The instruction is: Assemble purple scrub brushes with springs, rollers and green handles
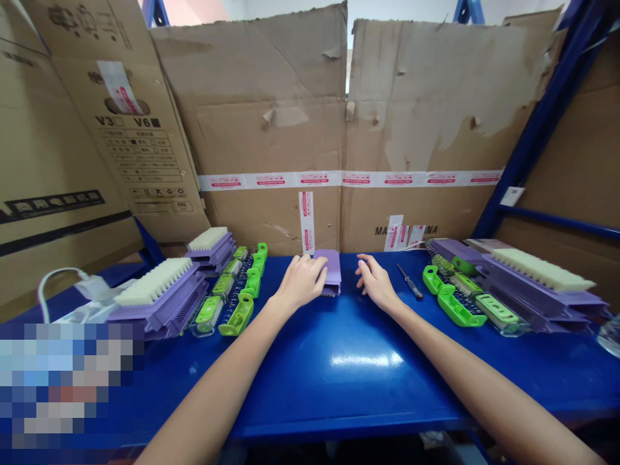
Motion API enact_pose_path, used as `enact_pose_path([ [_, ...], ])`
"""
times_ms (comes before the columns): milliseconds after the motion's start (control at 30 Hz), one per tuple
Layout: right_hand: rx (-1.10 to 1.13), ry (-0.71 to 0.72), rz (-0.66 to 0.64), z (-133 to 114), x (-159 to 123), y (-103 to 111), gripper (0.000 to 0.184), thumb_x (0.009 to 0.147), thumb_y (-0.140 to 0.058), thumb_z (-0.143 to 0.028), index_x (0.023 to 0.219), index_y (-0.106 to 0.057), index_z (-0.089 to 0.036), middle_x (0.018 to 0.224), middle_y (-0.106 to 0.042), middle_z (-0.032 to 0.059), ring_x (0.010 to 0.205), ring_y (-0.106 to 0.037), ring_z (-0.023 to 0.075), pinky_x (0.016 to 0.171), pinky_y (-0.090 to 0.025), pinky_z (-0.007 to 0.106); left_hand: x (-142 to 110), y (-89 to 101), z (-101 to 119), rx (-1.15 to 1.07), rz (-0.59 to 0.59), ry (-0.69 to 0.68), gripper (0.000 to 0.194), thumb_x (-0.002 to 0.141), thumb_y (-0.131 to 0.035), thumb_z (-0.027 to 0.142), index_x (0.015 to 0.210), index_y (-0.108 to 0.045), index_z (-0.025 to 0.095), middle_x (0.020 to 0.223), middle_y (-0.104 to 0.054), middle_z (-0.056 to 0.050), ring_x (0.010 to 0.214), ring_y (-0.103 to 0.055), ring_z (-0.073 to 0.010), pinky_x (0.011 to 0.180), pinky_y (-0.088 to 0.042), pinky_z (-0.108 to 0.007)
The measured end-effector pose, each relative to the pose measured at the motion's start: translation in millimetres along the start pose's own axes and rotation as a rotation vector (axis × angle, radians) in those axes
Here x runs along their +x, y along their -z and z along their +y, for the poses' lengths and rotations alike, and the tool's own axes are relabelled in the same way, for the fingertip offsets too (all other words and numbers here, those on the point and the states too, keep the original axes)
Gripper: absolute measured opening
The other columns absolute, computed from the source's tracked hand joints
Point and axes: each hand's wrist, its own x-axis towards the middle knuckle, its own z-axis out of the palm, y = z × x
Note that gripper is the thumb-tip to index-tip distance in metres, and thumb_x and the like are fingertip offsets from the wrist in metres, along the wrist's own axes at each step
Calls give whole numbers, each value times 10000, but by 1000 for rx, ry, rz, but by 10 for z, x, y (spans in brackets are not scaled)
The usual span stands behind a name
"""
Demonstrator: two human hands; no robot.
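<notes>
A purple plastic housing (331, 266) stands at the back middle of the blue table, close to the cardboard. My left hand (303, 281) grips its left side, with the thumb along the near face and the fingers over the top. Part of the housing is hidden behind that hand. To the right of the housing, and apart from it, my right hand (374, 282) hovers with loosely curved, parted fingers and nothing in them. A dark-handled screwdriver (411, 282) lies just beyond my right hand.
On the left are purple housings with cream sponge blocks (155, 280), clear-and-green parts (210, 311), springs and green brackets (237, 315). Similar sponge-topped housings (542, 269) and green brackets (460, 308) lie right. A white plug (94, 285) sits far left. Cardboard sheets (271, 129) wall the back.
</notes>
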Motion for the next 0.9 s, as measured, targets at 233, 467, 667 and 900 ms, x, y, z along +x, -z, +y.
enact_pose_path([
  [233, 50, 7, -14, 6, 9, 20, 490, 857, -377, -510, 1201, -490, -179, 743, -552, -1, 514, -545, 107, 386, -437, 203, -18, -130, -106, -184, -42, -131, 413, 782, -410, 44, 1109, -599, 212, 1114, -638, -37, 1019, -514, -197, 871, -385, -348],
  [467, 74, 7, -14, -19, 8, 30, 487, 850, -406, -503, 1204, -505, -184, 823, -625, 41, 603, -587, 130, 441, -472, 214, -25, -168, -84, -55, -7, -181, 340, 873, -478, 209, 1197, -573, 251, 1077, -580, -70, 1013, -491, -229, 864, -389, -381],
  [667, 45, 13, 29, 17, 34, 55, 485, 863, -386, -495, 1211, -495, -174, 876, -634, 65, 672, -604, 147, 467, -486, 221, -13, -208, -49, 18, 51, -166, 290, 877, -532, 313, 1138, -604, 209, 995, -557, -88, 980, -489, -237, 834, -395, -377],
  [900, -108, 69, 29, 68, 56, 85, 446, 893, -355, -453, 1223, -495, -189, 862, -661, 57, 664, -612, 148, 536, -488, 245, -10, -201, -83, 73, 29, -61, 200, 857, -568, 328, 981, -603, 176, 983, -552, -89, 943, -497, -236, 796, -412, -361],
])
